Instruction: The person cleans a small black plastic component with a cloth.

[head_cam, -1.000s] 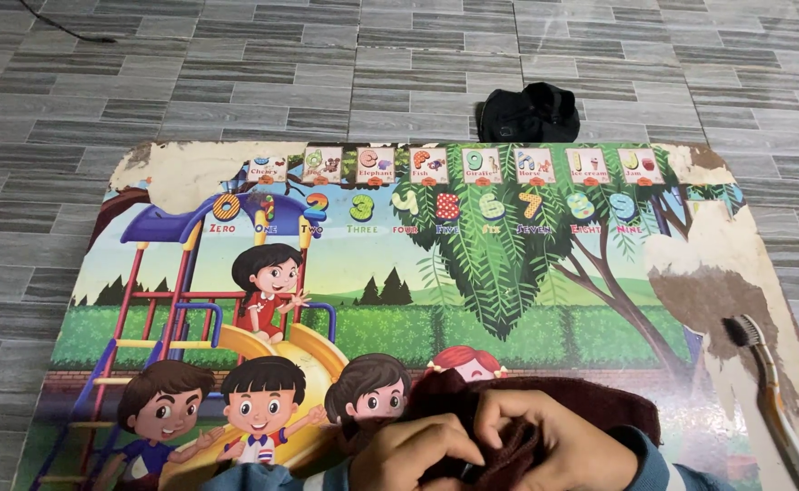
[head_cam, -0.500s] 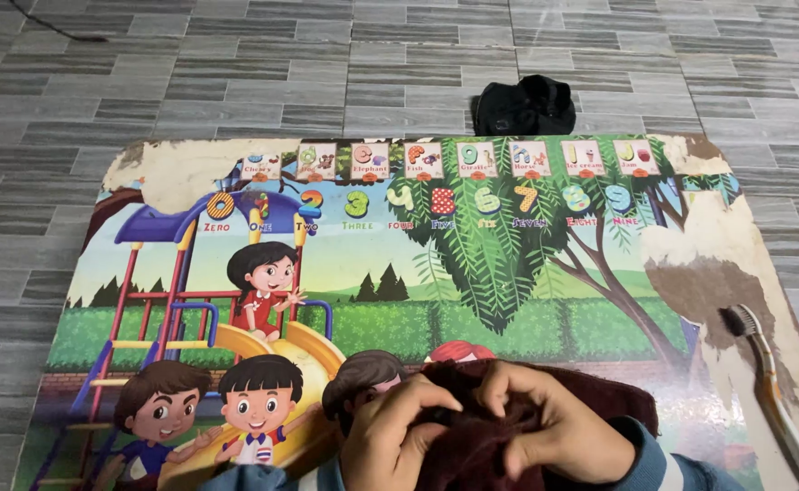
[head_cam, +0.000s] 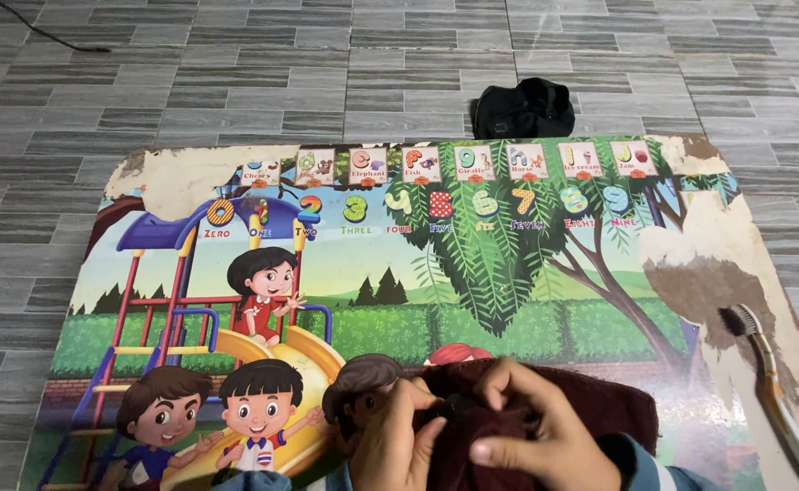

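Observation:
A dark maroon cloth [head_cam: 590,405] lies bunched on a low table whose top [head_cam: 509,273] carries a colourful cartoon picture of children, a slide and a tree. My left hand [head_cam: 390,445] grips the cloth's left part, fingers curled into the fabric. My right hand [head_cam: 531,427] presses and pinches the cloth from above, right beside the left hand. Something small and dark sits between the fingers, mostly hidden.
A toothbrush [head_cam: 768,382] with dark bristles lies near the table's right edge on a worn, peeled patch. A crumpled black cloth [head_cam: 522,107] lies on the grey tiled floor [head_cam: 236,82] beyond the far edge. A thin cable [head_cam: 45,35] runs at the top left.
Both hands have shifted a little on the maroon cloth, kneading it; the cloth stays in the same spot near the table's front edge. The view has tilted slightly.

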